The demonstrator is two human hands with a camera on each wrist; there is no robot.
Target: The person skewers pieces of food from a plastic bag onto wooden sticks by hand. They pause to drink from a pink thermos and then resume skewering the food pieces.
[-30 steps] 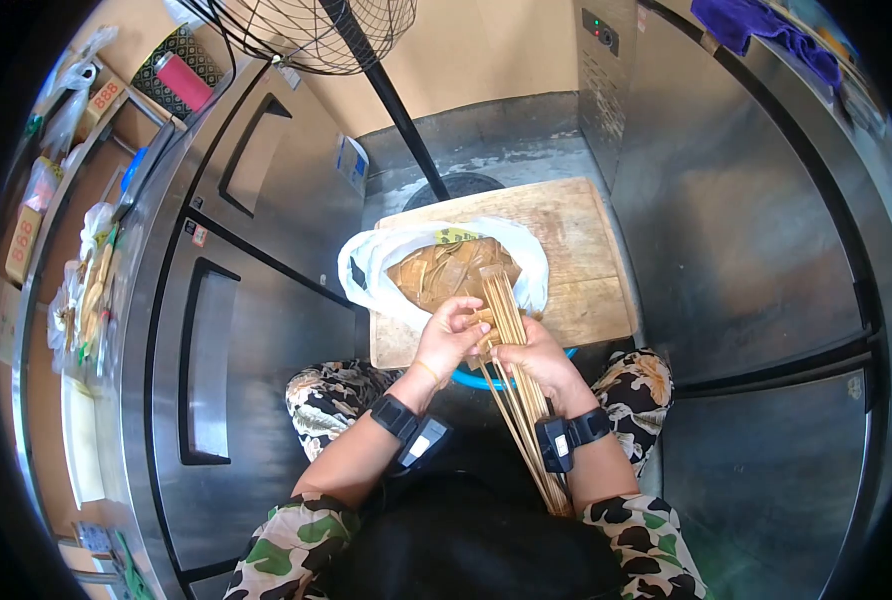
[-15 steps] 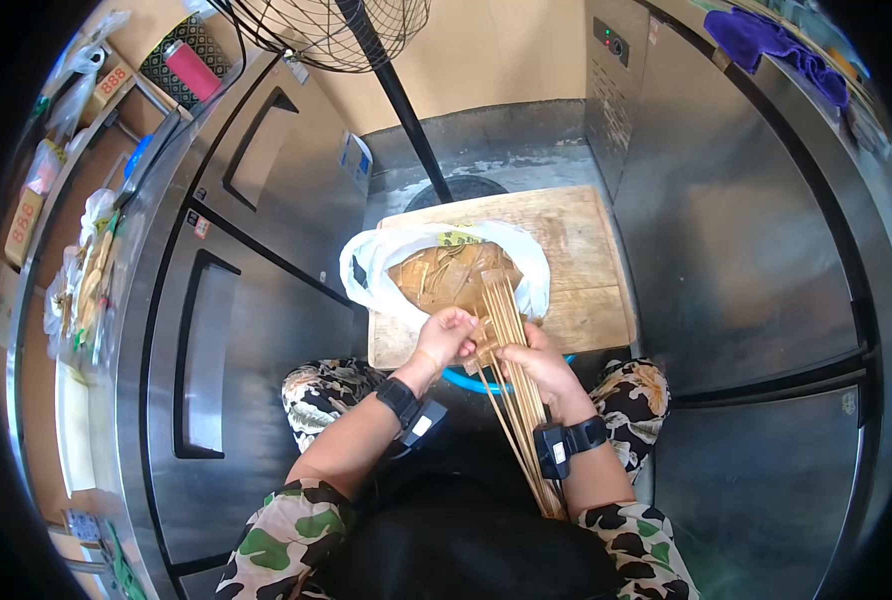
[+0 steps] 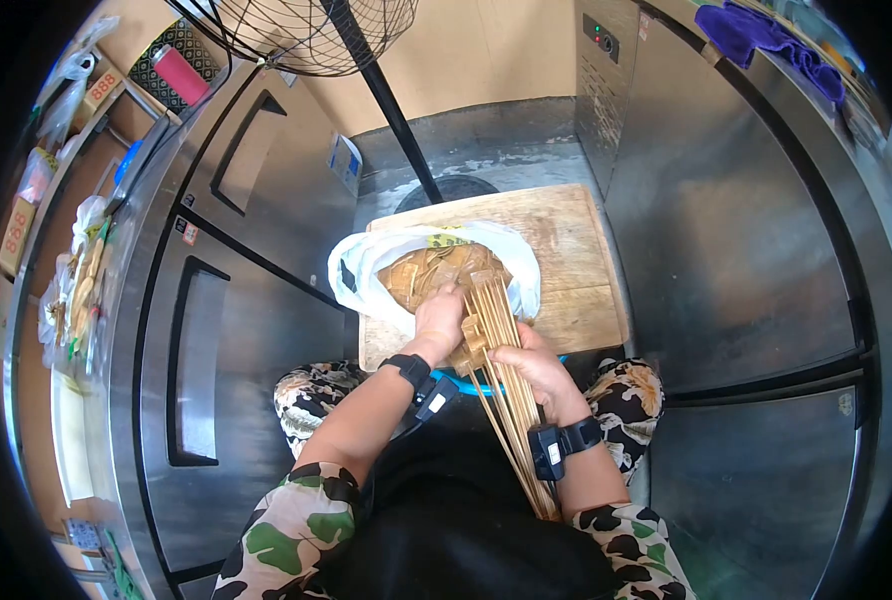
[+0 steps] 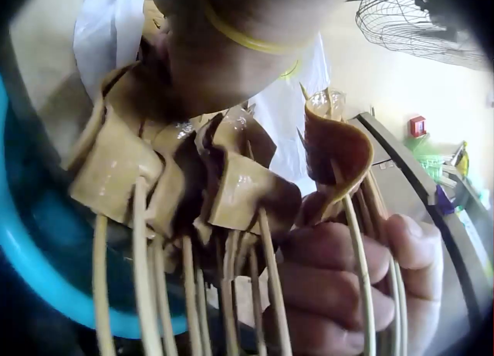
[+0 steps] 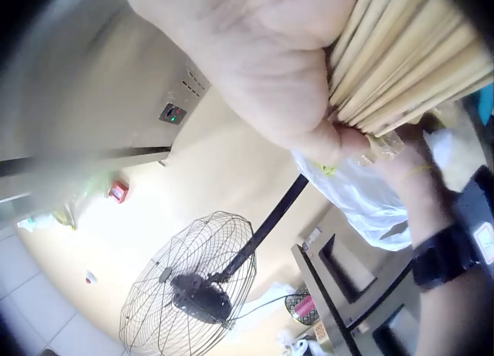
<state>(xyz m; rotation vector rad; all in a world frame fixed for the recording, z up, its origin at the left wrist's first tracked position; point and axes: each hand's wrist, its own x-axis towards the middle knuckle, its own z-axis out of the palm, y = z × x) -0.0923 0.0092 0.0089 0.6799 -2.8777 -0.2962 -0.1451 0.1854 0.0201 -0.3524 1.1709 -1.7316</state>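
Observation:
My right hand (image 3: 538,370) grips a bundle of bamboo skewers (image 3: 511,410). Folded brown pieces (image 4: 116,167), which look like tofu skin, are threaded in waves on their upper ends. My left hand (image 3: 440,318) reaches into the mouth of a white plastic bag (image 3: 359,272), its fingertips among loose brown sheets (image 3: 404,278). In the left wrist view those fingers are mostly out of sight, so I cannot tell whether they pinch a sheet. The right hand's curled fingers (image 4: 324,283) show beside the skewers in that view.
Under the bag lies a wooden board (image 3: 571,270), with a blue basin rim (image 3: 446,382) below its near edge. Steel cabinets (image 3: 736,200) stand on both sides. Behind the board rises a fan's black pole (image 3: 396,115).
My left hand has left the skewer tips and moved forward into the bag onto the loose sheets. The right hand keeps its hold on the skewers in nearly the same place.

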